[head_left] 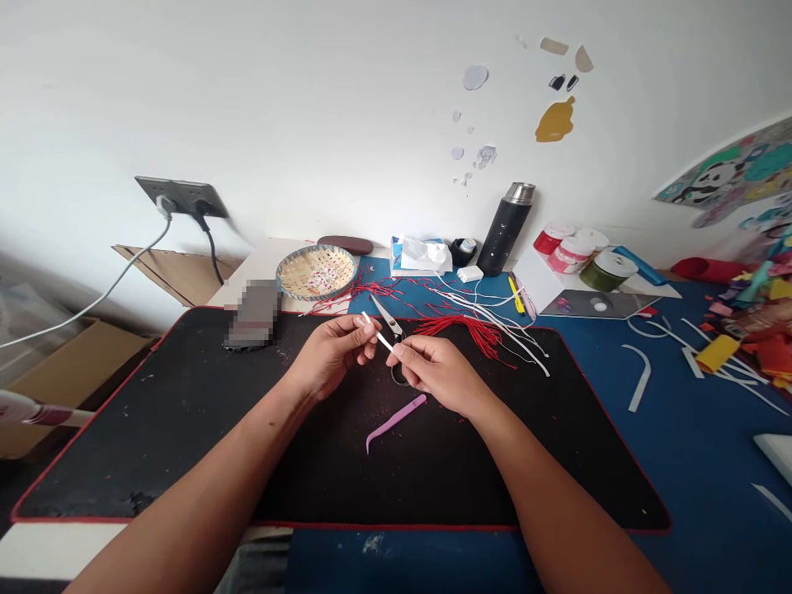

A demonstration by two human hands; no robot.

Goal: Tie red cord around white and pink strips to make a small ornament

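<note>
My left hand [334,351] pinches one end of a thin white paper strip [379,333] above the black mat [186,429]. My right hand [436,373] is closed and holds small scissors [388,317], whose blades point up and left beside the strip, while its fingertips touch the strip's other end. A pink curved tweezer [396,421] lies on the mat just below both hands. Red strips [476,334] and white strips [495,318] lie in a heap behind my right hand.
A woven basket [317,272], tissue pack [421,256], black flask [507,229] and paint pots [575,252] stand along the wall. A blurred-out phone [252,315] lies at the mat's far left. Coloured paper scraps [748,338] crowd the blue table at right. Cables hang from a wall socket [182,198].
</note>
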